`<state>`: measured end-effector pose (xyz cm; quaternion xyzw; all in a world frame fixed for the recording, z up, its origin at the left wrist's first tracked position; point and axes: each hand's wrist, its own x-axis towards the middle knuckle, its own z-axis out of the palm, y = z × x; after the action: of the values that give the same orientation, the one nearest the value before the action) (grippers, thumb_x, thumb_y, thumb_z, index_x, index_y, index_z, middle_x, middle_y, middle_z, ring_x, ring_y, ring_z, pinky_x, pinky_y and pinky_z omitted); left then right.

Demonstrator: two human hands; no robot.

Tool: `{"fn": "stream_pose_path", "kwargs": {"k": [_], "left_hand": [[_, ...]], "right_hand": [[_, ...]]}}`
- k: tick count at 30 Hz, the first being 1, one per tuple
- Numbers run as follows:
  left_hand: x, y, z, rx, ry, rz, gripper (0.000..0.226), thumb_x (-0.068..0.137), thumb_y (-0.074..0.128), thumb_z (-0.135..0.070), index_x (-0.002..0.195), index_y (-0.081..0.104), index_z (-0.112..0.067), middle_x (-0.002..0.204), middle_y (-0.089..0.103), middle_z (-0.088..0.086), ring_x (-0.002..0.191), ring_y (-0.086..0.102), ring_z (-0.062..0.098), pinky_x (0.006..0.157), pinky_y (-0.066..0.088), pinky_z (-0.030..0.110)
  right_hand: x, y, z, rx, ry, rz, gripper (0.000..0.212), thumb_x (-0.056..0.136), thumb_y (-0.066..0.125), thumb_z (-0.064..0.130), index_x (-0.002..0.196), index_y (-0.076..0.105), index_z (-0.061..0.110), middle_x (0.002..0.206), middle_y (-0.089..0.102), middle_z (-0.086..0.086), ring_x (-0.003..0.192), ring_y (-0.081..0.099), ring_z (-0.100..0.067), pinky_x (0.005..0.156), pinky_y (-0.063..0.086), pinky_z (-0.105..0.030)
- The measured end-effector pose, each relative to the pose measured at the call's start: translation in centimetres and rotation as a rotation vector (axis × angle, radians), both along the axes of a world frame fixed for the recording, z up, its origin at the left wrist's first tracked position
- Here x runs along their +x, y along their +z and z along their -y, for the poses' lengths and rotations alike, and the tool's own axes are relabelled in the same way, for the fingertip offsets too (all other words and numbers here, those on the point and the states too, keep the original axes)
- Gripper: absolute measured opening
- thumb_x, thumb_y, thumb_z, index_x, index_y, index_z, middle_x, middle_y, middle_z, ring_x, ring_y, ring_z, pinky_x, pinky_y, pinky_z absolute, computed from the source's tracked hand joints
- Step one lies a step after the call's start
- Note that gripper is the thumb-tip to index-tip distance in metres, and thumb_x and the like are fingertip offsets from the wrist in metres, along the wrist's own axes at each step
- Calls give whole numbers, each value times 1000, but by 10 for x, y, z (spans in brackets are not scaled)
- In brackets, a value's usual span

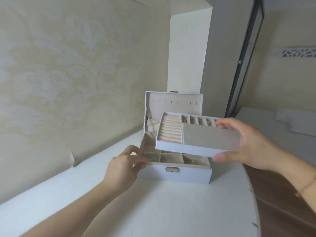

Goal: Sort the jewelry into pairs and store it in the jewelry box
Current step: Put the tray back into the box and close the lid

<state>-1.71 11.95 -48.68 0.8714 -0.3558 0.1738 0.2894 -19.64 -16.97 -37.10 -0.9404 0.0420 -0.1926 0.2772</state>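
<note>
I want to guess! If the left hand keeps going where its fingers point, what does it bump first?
Probably the box: the left hand already reaches its near left corner.

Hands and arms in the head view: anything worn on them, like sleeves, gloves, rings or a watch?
Both forearms are bare with no sleeves in view. The left hand shows no glove, ring or watch. The right hand is also ungloved with no ring visible; a thin band or bracelet crosses the right wrist. No markings show.
</note>
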Motion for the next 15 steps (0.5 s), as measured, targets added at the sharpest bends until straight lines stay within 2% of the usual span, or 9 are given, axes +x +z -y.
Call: {"fn": "stream_pose_path", "kwargs": {"k": [4, 6, 8, 10, 12, 15], "left_hand": [[-30, -7, -26, -55, -26, -41, 38, 82, 79, -25, 95, 66, -58, 106, 51, -30, 55, 61, 6, 56, 49, 22], [-42, -9, -35, -144, -65, -128, 41, 80, 79, -33, 100, 62, -65, 110, 50, -28, 64, 66, 2, 61, 51, 18], [-50, -5, -39, -309, -127, -275, 48, 77, 74, -52, 120, 55, -59, 117, 51, -27, 82, 70, 1, 68, 56, 20], [-51, -3, -41, -445, -125, -398, 59, 78, 70, -59, 132, 49, -46, 123, 56, -27, 94, 70, 1, 73, 55, 18], [-48, -1, -41, -473, -122, -471, 54, 78, 72, -52, 128, 54, -41, 120, 64, -24, 101, 68, 0, 77, 56, 18], [-49, -3, -38, -465, -139, -491, 33, 80, 75, -40, 111, 63, -42, 109, 71, -23, 103, 68, -1, 78, 57, 21]], "right_hand": [[26, -27, -13, 82, -26, -2, 94, 35, 81, 70, 119, 49, 47, 124, 51, 23, 119, 47, -1, 94, 40, -28], [31, -41, -21, 68, -14, -24, 94, 36, 81, 70, 120, 47, 48, 123, 48, 25, 118, 46, -1, 95, 40, -27], [33, -51, -28, 35, 0, -58, 93, 38, 81, 69, 121, 44, 50, 123, 45, 25, 118, 43, -1, 93, 37, -25], [34, -59, -33, -4, 9, -98, 94, 40, 81, 69, 123, 40, 52, 126, 43, 23, 120, 39, -2, 97, 36, -26], [34, -65, -36, -28, 17, -130, 95, 41, 81, 70, 123, 37, 54, 128, 42, 21, 122, 37, -3, 102, 37, -29], [31, -71, -36, -20, 35, -146, 91, 41, 79, 73, 119, 35, 59, 132, 40, 20, 126, 35, -3, 106, 35, -31]]}}
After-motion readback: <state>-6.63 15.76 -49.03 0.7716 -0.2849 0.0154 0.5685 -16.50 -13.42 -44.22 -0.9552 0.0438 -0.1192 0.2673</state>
